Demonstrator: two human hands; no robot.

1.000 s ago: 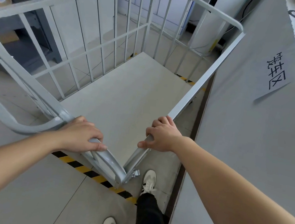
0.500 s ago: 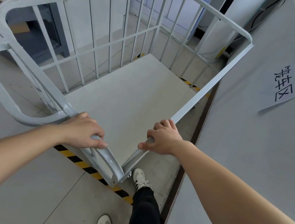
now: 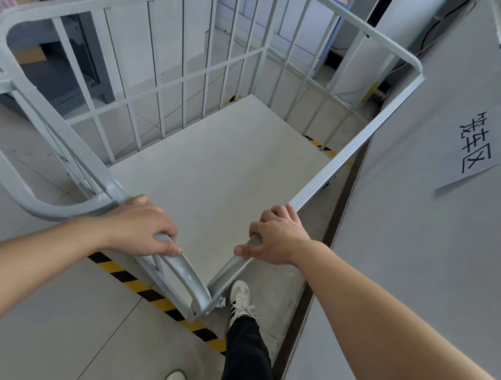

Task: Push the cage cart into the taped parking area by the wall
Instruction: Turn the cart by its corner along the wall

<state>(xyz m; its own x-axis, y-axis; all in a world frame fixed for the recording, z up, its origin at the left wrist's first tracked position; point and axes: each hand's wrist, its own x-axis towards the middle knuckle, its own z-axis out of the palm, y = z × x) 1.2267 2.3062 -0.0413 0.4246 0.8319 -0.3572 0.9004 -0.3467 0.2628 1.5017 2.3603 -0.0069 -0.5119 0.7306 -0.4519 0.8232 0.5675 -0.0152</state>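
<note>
Yellow-black floor tape (image 3: pixel 145 288) marks the parking; both hands, left hand (image 3: pixel 141 227) and right hand (image 3: pixel 278 237), curl fingers around the grey metal cage cart (image 3: pixel 226 167) rails, to steer it beside the wall (image 3: pixel 412 244).

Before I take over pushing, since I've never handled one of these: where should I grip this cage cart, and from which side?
Probably grip the cage cart on its top rails either side of the near corner, standing at that corner outside the cage. The left hand wraps the rounded rail, the right hand the flat rail along the wall. The barred sides give no better hold.
</note>
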